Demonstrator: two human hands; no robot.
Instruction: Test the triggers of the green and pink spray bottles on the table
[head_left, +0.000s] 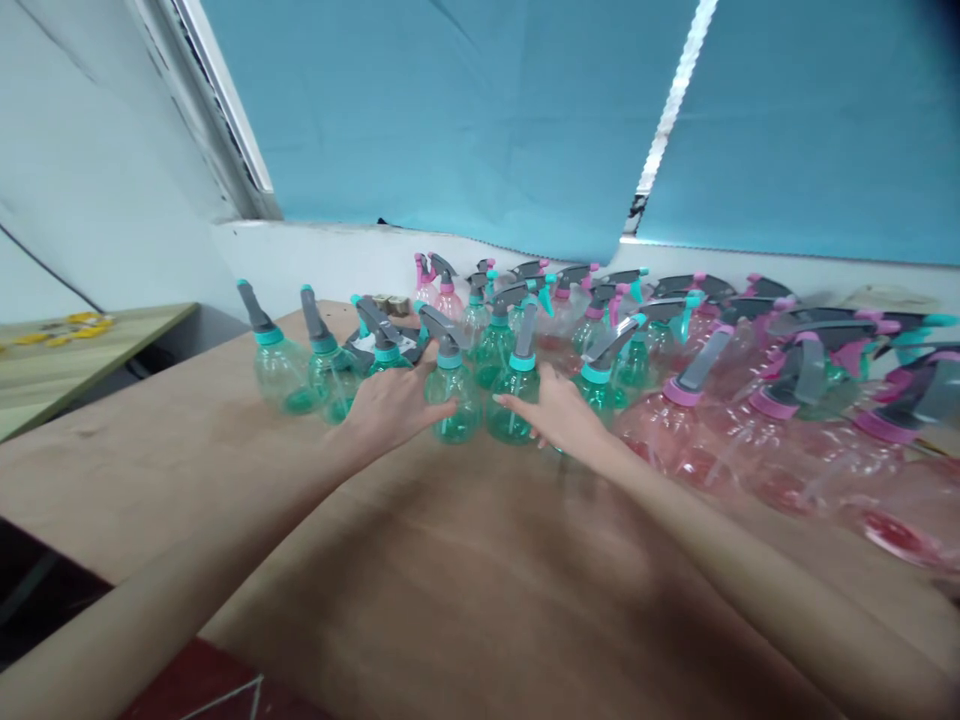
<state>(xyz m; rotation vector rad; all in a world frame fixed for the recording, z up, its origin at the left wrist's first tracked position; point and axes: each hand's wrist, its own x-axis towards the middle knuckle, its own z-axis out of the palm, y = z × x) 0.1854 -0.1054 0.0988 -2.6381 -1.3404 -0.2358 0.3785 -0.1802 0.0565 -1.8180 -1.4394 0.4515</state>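
Note:
Several spray bottles stand in a crowd on a brown table (465, 560). Green ones with teal collars and grey triggers fill the left and middle; pink ones (675, 425) fill the right. My left hand (390, 405) rests with fingers stretched out against the side of a green bottle (451, 395), not wrapped round it. My right hand (562, 412) lies flat and open beside another green bottle (514, 395), its fingertips touching the bottle's base. Both arms reach forward across the table.
A green bottle (276, 360) stands alone at the far left of the group. Blue blinds (465, 110) hang over a white sill (337, 255) behind the bottles. A second wooden table (67, 355) with yellow items stands at the left.

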